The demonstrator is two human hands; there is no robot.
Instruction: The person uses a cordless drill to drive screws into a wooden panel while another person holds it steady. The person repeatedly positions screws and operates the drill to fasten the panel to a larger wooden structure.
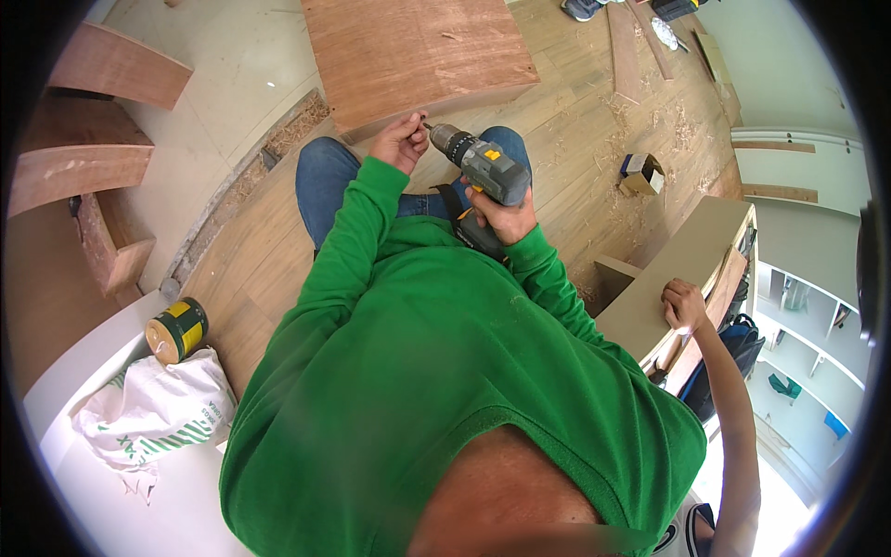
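Observation:
My right hand (506, 215) grips a grey and black cordless drill (499, 173) by its handle, above my lap. The drill's chuck points to the upper left. Right at the tip of its bit, the fingers of my left hand (401, 144) are pinched together. What they hold there is too small to make out; a little dark tip shows by the fingers. Just beyond both hands stands a reddish-brown wooden box or panel (418, 56), its near edge close to my left hand.
Wooden drawer-like pieces (111, 70) stand at left. A green and yellow can (177, 330) and a white sack (158, 408) lie lower left. Wood shavings and a small open carton (641, 174) are on the floor at right. Another person's hand (684, 306) rests on a cabinet (682, 269).

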